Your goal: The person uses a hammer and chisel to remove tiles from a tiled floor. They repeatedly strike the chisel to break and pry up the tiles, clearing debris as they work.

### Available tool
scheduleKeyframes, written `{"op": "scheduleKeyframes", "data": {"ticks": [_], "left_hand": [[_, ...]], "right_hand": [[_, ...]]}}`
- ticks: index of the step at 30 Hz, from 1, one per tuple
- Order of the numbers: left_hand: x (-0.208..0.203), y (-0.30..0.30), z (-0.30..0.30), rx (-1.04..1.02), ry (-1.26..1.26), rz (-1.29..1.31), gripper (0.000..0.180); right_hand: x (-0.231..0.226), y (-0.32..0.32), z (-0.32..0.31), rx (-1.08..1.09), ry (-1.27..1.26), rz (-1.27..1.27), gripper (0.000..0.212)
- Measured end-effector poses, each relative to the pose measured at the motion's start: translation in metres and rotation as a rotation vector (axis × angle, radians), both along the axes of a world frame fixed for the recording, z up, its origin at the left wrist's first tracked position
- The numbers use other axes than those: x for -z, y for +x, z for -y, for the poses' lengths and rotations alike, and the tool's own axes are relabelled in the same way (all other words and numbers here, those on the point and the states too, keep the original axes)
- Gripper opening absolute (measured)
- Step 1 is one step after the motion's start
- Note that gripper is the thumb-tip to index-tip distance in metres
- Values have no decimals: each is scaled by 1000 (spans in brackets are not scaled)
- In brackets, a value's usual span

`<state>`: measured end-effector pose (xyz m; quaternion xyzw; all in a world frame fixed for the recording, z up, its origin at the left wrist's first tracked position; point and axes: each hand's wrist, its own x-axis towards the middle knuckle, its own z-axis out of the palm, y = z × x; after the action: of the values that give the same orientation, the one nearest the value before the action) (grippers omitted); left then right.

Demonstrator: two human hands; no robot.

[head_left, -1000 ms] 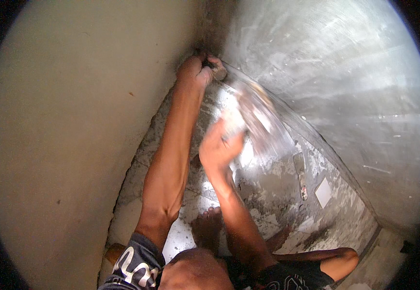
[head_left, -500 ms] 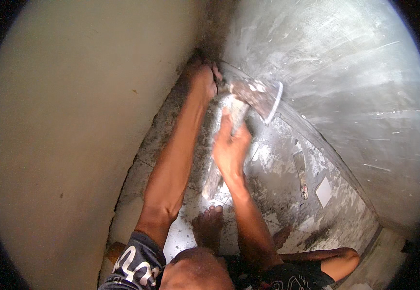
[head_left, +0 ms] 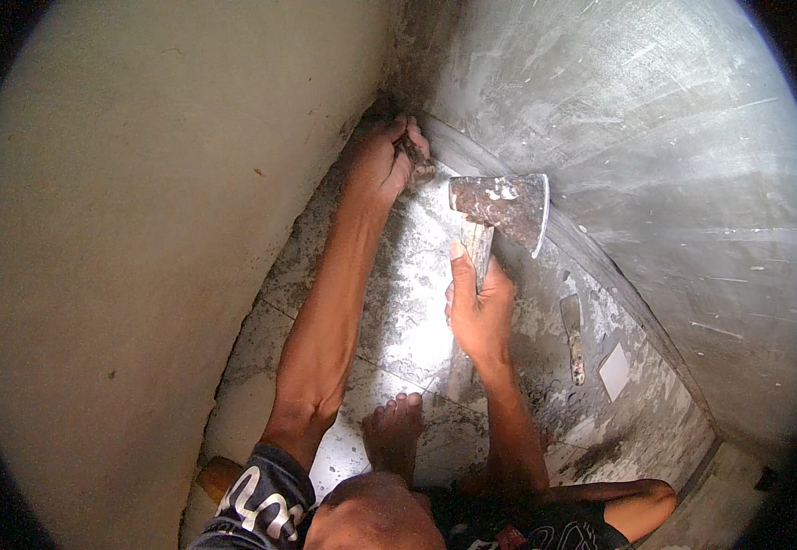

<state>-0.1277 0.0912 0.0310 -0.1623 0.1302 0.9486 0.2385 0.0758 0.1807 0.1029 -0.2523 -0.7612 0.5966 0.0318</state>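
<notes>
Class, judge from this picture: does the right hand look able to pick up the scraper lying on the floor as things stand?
Probably not without freeing itself first: the right hand grips the hatchet, though nothing visible covers the scraper.

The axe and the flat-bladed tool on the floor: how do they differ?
The axe is held in the right hand; the flat-bladed tool lies untouched on the floor. The axe is larger, with a broad head; the flat-bladed tool is slim. The axe's head sits crosswise to its handle; the flat-bladed tool's blade follows its handle's line. Both have blade and handle.
</notes>
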Motion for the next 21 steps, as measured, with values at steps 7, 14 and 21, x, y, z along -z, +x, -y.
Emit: {"op": "scheduleKeyframes", "data": {"ticks": [7, 14, 21], "left_hand": [[27, -7, -5, -83, -86, -193, 15], [-5, -7, -7, -72, 84, 204, 12], [-9, -18, 6, -12, 49, 189, 10]], "right_hand": [[7, -7, 17, 24, -125, -63, 28], [7, -12, 31, 145, -190, -32, 27], [26, -28, 73, 371, -223, -242, 32]]}}
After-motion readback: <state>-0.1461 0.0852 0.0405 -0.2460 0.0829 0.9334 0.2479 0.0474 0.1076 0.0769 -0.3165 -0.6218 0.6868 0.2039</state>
